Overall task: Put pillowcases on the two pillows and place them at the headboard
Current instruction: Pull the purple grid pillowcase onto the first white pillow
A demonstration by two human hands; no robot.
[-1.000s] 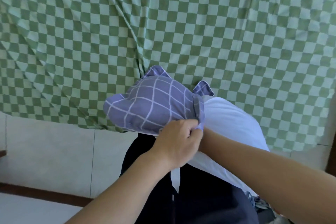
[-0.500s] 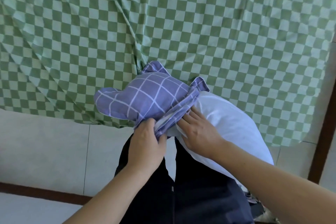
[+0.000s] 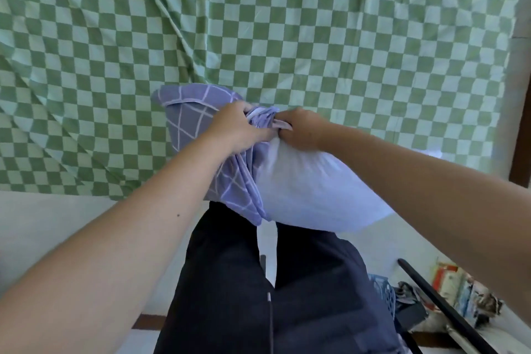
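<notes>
I see the plump white fabric pillow held in the air in front of the person's dark trousers, above the pale floor at the edge of the bed. The purple cotton pillowcase with a white grid pattern is bunched over the pillow's far-left end only; most of the white pillow is bare and juts toward the right. My left hand grips the gathered purple cloth, its fingers curled round the folds. My right hand sits just beside it, knuckles up, fingers curled into the hem where cloth meets pillow; whether it pinches the pillow too I cannot tell. Behind them spreads the green-and-white checkered bed sheet, creased. Low on the right lies blurred clutter beside a dark bar.
</notes>
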